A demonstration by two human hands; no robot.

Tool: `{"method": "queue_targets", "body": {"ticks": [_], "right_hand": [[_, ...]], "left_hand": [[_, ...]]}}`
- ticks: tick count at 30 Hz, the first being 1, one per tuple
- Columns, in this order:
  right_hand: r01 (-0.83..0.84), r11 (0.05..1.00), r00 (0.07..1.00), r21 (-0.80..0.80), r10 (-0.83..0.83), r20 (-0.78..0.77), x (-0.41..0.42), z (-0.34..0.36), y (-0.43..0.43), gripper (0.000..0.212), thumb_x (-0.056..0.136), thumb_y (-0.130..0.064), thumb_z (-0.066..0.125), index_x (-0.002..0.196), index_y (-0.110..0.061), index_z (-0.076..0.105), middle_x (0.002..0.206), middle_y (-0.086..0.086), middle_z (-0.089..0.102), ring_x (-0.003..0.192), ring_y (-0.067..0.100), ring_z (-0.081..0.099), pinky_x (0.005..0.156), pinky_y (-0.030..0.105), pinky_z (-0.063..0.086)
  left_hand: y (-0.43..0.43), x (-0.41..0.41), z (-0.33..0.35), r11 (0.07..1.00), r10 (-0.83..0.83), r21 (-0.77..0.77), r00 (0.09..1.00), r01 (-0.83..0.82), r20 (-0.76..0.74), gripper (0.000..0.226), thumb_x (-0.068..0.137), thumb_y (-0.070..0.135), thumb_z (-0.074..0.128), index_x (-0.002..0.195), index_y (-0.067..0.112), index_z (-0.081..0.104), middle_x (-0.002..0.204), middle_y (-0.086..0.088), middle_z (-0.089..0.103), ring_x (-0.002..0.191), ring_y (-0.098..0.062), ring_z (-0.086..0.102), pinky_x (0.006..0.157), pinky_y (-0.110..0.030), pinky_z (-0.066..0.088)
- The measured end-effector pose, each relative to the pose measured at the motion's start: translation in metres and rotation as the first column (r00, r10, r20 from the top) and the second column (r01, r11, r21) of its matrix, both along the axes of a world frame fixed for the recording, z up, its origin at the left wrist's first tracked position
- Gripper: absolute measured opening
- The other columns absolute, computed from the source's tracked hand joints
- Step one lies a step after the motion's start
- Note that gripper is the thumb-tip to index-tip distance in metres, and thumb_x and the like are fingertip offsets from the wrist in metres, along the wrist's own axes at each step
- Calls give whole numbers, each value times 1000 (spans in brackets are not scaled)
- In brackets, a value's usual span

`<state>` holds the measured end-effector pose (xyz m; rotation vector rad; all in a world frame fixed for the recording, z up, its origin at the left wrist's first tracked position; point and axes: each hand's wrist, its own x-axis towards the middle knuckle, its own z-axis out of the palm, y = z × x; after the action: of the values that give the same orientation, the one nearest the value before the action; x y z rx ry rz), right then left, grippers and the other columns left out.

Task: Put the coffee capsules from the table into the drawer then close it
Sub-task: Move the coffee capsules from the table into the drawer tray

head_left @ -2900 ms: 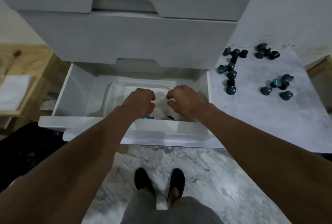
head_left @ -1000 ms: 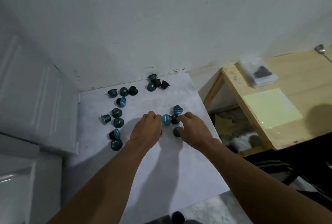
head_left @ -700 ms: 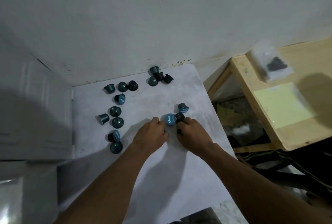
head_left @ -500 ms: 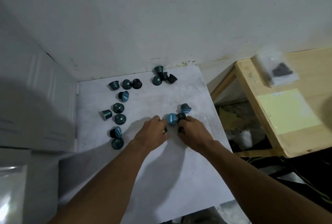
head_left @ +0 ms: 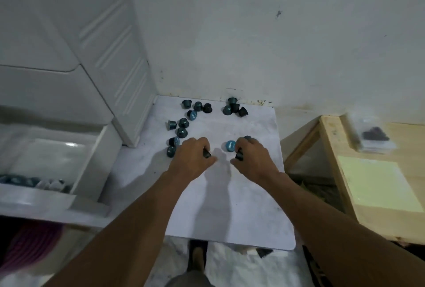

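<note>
Desk (head_left: 225,206) at 6 o'clock: many coffee capsules (head_left: 184,123) left scattered toward 11 and 12. Drawer (head_left: 92,160) at 9 o'clock found open, stored capsules (head_left: 30,182) seen inside; closing not yet done. Dark capsule (head_left: 207,153) gripped by left hand (head_left: 192,158) fingers, second capsule (head_left: 239,155) by right hand (head_left: 253,160). Writing on blue lid (head_left: 230,145) too small to be read.

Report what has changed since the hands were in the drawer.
Both hands left the drawer and went to the table's near-right capsules. The left hand now holds a dark capsule, the right hand a second dark capsule, and they have drawn apart. Unchanged: the drawer is still open; the blue-lidded capsule, the left group and the back group still lie on the table.
</note>
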<state>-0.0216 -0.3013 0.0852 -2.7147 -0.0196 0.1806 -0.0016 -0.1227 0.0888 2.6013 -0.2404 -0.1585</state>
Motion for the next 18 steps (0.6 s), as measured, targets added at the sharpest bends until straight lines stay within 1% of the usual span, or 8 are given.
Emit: {"method": "queue_targets", "body": {"ticks": [2,4,6,8,9,11,14,18], "right_hand": [[-28,999,997,24,26,76,-16,14,5,32,81,-28,70,100,-10,51,98,9,54,81,27,49,66,29,33],[-40,998,990,52,33,137,-33,30,12,29,81,-28,71,90,-10,50,89,7,54,77,24,47,64,31,36],[-68,994,985,85,54,162,-47,41,23,28,80,-26,71,85,-8,50,87,9,58,78,26,51,65,34,41],[-108,990,981,95,91,172,-57,51,39,26,80,-23,70,82,-11,47,85,8,55,78,26,51,62,31,35],[-126,987,977,98,107,185,-60,56,48,25,80,-22,69,83,-12,46,85,7,53,79,26,50,62,30,32],[-173,980,964,103,147,222,-64,66,69,21,80,-18,67,93,-10,52,93,8,53,86,27,52,67,29,33],[-230,969,943,93,198,267,-67,77,107,34,82,-18,64,114,-7,56,111,10,55,103,28,53,76,27,35],[-291,952,913,98,245,326,-66,84,170,36,79,-17,67,112,-5,60,108,12,58,103,26,53,76,25,34]], "left_hand": [[7,-24,16,995,102,-15,993,-101,59,32,75,45,74,90,18,64,84,2,67,79,-17,61,67,-28,46],[15,-47,30,982,186,-49,978,-182,93,32,73,44,75,88,18,66,83,2,69,80,-17,62,72,-31,50],[27,-68,40,967,244,-94,965,-235,101,29,71,37,77,88,16,66,83,-2,70,81,-19,64,75,-35,52],[41,-84,50,951,295,-131,950,-281,107,32,70,29,76,95,16,64,91,-5,68,83,-21,63,74,-34,51],[50,-90,54,939,322,-160,942,-305,98,38,69,26,75,103,16,62,97,-6,66,86,-22,62,76,-34,52],[69,-102,61,922,360,-187,929,-339,86,49,69,24,75,115,14,60,107,-7,61,94,-23,60,82,-34,51],[105,-115,67,916,393,-141,909,-375,139,43,66,31,73,105,14,67,98,-8,62,85,-23,61,69,-28,47],[161,-129,79,902,429,-138,883,-409,192,40,68,29,74,104,15,67,97,-7,61,86,-23,60,72,-29,48]]}}
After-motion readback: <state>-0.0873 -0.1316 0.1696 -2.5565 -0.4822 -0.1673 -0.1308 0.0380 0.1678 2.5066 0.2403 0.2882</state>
